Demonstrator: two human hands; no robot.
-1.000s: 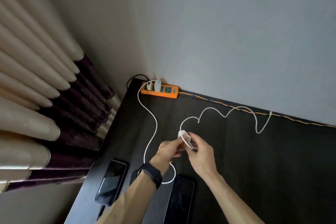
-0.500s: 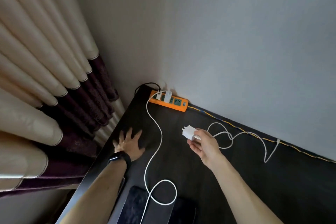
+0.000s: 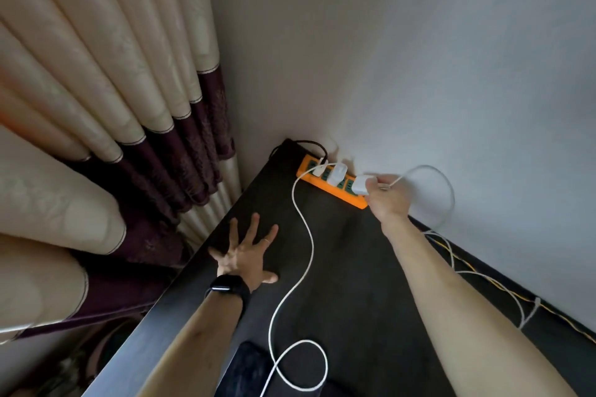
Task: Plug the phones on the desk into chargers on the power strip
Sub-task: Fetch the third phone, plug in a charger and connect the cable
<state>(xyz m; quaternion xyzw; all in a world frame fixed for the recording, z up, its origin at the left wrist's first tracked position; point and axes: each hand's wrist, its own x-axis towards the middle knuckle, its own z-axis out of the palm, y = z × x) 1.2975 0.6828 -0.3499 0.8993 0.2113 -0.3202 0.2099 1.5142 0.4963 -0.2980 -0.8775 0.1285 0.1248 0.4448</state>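
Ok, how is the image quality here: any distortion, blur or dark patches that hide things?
Head view: wide-angle bend curves the curtain; the dark desk swallows the phone at the bottom edge; the right hand and white charger look slightly soft.

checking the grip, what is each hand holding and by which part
The right hand pinches the white charger by its cable end; the left hand holds nothing.
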